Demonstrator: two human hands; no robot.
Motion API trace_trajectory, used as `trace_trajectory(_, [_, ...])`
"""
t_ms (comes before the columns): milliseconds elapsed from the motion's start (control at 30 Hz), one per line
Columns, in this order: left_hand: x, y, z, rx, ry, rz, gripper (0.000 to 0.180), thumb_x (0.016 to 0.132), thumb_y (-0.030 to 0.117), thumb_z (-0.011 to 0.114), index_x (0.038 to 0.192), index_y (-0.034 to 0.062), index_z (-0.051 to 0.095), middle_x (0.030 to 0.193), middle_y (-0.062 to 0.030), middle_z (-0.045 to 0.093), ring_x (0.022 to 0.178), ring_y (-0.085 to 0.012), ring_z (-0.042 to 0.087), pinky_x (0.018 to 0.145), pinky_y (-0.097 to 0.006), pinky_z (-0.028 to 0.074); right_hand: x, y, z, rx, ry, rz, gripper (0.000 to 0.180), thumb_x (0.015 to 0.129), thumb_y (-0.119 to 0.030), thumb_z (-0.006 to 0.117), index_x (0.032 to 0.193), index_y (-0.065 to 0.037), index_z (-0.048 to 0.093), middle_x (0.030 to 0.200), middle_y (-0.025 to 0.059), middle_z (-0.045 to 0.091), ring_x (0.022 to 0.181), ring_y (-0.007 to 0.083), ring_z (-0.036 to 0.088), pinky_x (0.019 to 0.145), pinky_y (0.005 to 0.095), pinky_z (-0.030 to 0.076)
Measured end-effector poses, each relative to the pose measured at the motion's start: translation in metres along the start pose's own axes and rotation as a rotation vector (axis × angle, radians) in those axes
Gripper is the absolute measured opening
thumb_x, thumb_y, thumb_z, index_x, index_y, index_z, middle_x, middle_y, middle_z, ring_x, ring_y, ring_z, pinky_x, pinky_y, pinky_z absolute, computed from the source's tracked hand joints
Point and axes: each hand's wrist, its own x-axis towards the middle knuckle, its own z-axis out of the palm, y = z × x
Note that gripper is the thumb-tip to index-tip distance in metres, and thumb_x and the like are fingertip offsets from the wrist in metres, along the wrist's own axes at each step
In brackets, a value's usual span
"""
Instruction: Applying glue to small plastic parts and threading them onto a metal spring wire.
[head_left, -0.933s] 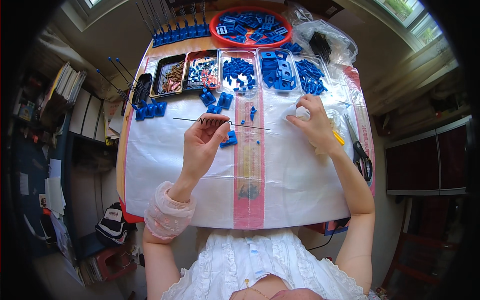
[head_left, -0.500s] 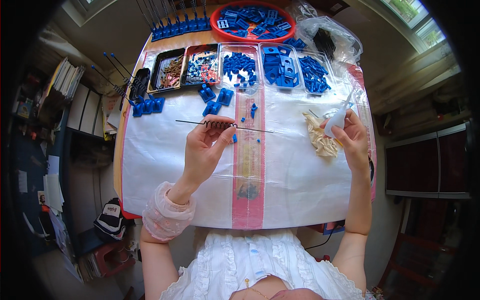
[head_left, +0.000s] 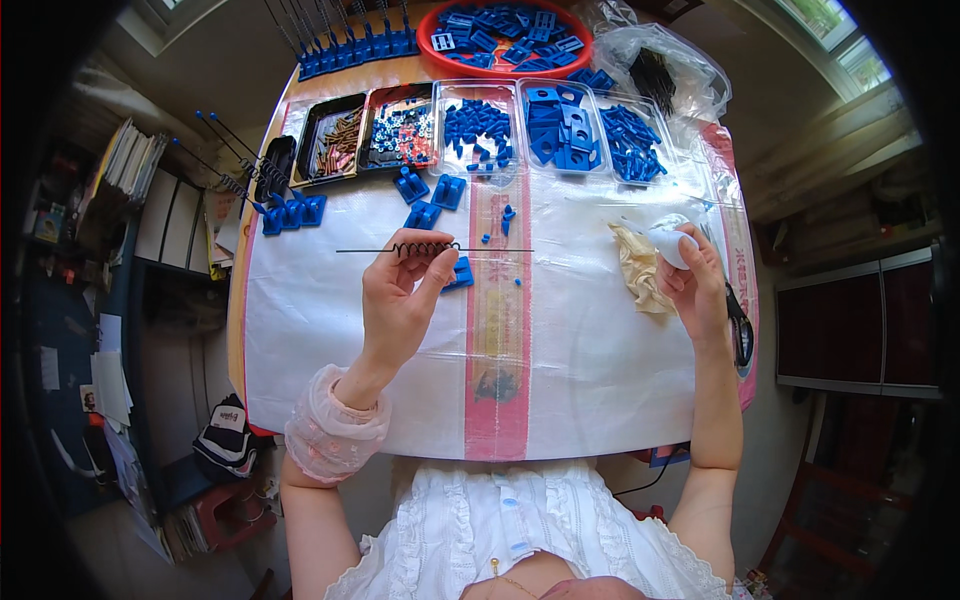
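My left hand (head_left: 396, 305) pinches a black coil spring (head_left: 424, 248) with a thin dark rod (head_left: 500, 251) running through it, held level over the table. Just below those fingers lies a blue plastic piece (head_left: 460, 273). On the right, my right hand (head_left: 697, 280) is wrapped round a white squeeze bottle (head_left: 672, 243); its pointed nozzle, plain a moment ago, cannot be made out now. Beside this hand is a crumpled cream-coloured cloth or paper (head_left: 636, 268). Several blue base pieces (head_left: 448, 192) and small blue bits (head_left: 508, 220) rest beyond my left hand.
Across the back stand trays of brown metal parts (head_left: 340, 140), small nuts or beads (head_left: 405, 135) and blue plastic parts (head_left: 478, 125). Behind them are a red basin (head_left: 425, 50), a clear bag (head_left: 700, 75) and upright rod assemblies (head_left: 360, 55). Black scissors handles (head_left: 741, 330) lie near the right edge.
My left hand has shifted slightly left with the spring and rod, showing more of the blue piece below. The bottle has tipped in my right hand, and the scissors handles show more.
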Motion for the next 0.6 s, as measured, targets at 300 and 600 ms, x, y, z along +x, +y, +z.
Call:
trace_trajectory(300, [0.001,0.001,-0.001,-0.01,-0.001,-0.017,0.015,0.1,0.005,0.068,0.113,-0.0009,0.065,0.094,-0.0054,0.071,0.082,-0.0094,0.066,0.075,-0.023,0.054,-0.001,0.003,0.005,-0.082,0.023,0.064,0.013,0.102,-0.021,0.065,0.099,-0.009,0.06,0.077,-0.0047,0.054,0.057,-0.0013,0.036,0.048,0.0169,0.026])
trace_trajectory(600, [0.004,-0.003,-0.004,-0.028,0.019,-0.054,0.017,0.099,0.008,0.071,0.111,-0.0016,0.065,0.092,-0.0046,0.069,0.082,-0.0093,0.065,0.077,-0.023,0.053,-0.003,0.002,0.011,-0.093,0.036,0.078,0.011,0.099,-0.017,0.067,0.096,-0.01,0.06,0.076,-0.0054,0.053,0.057,-0.002,0.035,0.049,0.0163,0.025])
